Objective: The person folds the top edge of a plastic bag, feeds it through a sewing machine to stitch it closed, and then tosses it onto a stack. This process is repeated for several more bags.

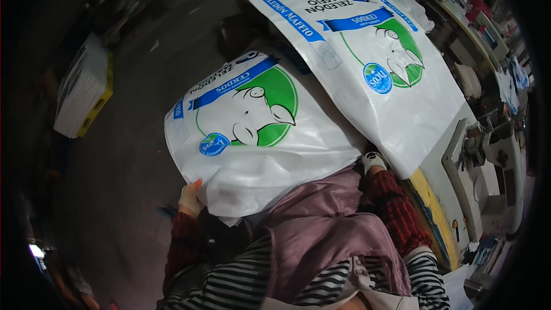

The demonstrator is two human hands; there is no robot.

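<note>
A large white woven sack, printed with a pig's head on a green circle and blue bands, hangs across the front of my body. At its lower left edge my left hand is closed on the material, an orange-tipped finger or thumb showing on top. My right hand, in a white covering, is closed at the sack's right corner, with its fingertips partly hidden. Just beyond that hand lies a second sack of the same print, draped over the worktable's edge and overlapping the first.
On the right a sewing machine stands on the worktable, whose worn yellow edge runs beside my right forearm. Further back are more cluttered benches. A white stack on a yellow base stands on the dark floor at the left.
</note>
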